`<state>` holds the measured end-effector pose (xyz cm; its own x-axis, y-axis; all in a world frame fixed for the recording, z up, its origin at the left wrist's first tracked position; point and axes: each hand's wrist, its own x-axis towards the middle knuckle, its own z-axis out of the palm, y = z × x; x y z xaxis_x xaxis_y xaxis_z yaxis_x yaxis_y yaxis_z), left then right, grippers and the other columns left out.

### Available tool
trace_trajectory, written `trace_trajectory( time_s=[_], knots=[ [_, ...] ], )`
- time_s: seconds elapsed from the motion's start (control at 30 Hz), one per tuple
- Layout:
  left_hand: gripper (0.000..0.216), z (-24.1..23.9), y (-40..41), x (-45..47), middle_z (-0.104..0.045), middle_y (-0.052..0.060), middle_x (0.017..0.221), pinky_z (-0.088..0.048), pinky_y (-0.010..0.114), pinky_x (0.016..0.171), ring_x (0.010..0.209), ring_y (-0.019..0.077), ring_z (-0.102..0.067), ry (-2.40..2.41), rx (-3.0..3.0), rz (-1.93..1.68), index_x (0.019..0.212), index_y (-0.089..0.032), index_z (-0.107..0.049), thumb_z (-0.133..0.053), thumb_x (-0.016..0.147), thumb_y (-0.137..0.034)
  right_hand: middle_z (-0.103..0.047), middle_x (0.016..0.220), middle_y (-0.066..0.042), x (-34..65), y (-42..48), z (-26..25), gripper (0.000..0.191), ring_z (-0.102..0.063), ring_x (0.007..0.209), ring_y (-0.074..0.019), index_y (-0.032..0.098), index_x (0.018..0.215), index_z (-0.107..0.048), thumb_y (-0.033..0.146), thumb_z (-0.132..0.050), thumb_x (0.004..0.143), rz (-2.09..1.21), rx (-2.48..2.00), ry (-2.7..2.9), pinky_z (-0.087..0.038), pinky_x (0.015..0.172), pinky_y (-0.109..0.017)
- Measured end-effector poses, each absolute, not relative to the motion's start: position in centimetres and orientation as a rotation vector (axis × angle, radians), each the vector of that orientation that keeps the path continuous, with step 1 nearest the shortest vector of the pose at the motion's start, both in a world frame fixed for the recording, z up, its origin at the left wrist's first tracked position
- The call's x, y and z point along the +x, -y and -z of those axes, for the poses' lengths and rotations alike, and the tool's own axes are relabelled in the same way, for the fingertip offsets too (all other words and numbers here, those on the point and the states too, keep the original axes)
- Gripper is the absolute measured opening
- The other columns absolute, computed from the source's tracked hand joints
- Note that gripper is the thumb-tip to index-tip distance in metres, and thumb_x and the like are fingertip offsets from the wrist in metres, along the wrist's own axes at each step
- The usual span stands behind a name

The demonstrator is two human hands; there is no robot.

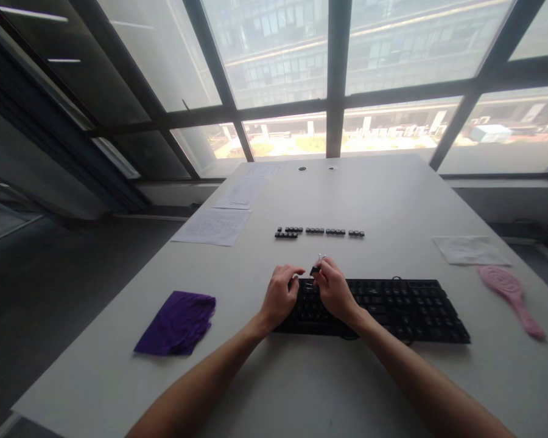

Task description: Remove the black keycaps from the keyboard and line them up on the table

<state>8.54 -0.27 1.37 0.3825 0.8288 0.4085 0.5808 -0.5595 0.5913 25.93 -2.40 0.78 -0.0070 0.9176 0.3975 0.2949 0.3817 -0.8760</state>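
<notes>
A black keyboard (393,310) lies across the near part of the table. Over its upper left keys, my right hand (332,287) is closed on a wire keycap puller (315,270). The puller looks small and black, with thin metal wires showing above and below the fingers. Whether a keycap sits in its wires I cannot tell. My left hand (281,291) rests at the keyboard's left end, thumb and index finger apart, holding nothing visible. Beyond the keyboard, several loose black keycaps (314,230) are lined up in small groups.
A folded purple cloth (176,322) lies to the left. Written paper sheets (212,227) run along the left edge. To the right are a white packet (470,250) and a pink hairbrush (511,295). Large windows stand behind the white table (383,201).
</notes>
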Motion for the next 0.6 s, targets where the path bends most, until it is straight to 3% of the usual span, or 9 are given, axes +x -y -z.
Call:
trace_trajectory(
  time_s=[0.13,0.27,0.43,0.6],
  knots=[
    [0.023,-0.4,0.2,8.6,-0.069,0.003,0.095,-0.048,0.039,0.088,0.094,0.0220,-0.058,-1.215,2.323,-0.951,0.099,-0.022,-0.065,-0.048,0.091,-0.009,-0.053,0.095,-0.005,25.8,2.7,-0.4,0.014,-0.054,0.081,-0.0182,0.022,0.087,-0.053,0.013,-0.044,0.094,-0.697,-1.121,1.701,-0.046,0.077,-0.030],
    [0.020,-0.2,0.2,8.5,-0.068,0.003,0.089,-0.048,0.038,0.082,0.089,0.0223,-0.058,-1.200,2.371,-0.896,0.090,-0.022,-0.063,-0.051,0.085,-0.007,-0.054,0.101,-0.006,25.7,3.0,0.1,0.018,-0.055,0.081,-0.0167,0.022,0.093,-0.055,0.009,-0.043,0.092,-0.637,-1.099,1.885,-0.045,0.075,-0.027],
    [0.017,-0.7,0.8,8.6,-0.065,0.003,0.086,-0.049,0.037,0.081,0.087,0.0225,-0.058,-1.138,2.468,-0.743,0.085,-0.023,-0.062,-0.058,0.078,-0.008,-0.053,0.084,-0.002,25.7,3.2,0.6,0.020,-0.049,0.071,-0.0163,0.022,0.084,-0.054,0.007,-0.041,0.091,-0.534,-1.114,2.003,-0.040,0.068,-0.026],
    [0.013,-1.1,1.0,8.7,-0.064,0.005,0.090,-0.048,0.039,0.083,0.089,0.0237,-0.057,-1.113,2.512,-0.686,0.088,-0.024,-0.063,-0.063,0.079,-0.015,-0.055,0.080,-0.001,25.9,3.1,0.2,0.018,-0.051,0.073,-0.0161,0.021,0.079,-0.050,0.014,-0.044,0.095,-0.704,-1.138,1.771,-0.040,0.070,-0.027]
  ],
)
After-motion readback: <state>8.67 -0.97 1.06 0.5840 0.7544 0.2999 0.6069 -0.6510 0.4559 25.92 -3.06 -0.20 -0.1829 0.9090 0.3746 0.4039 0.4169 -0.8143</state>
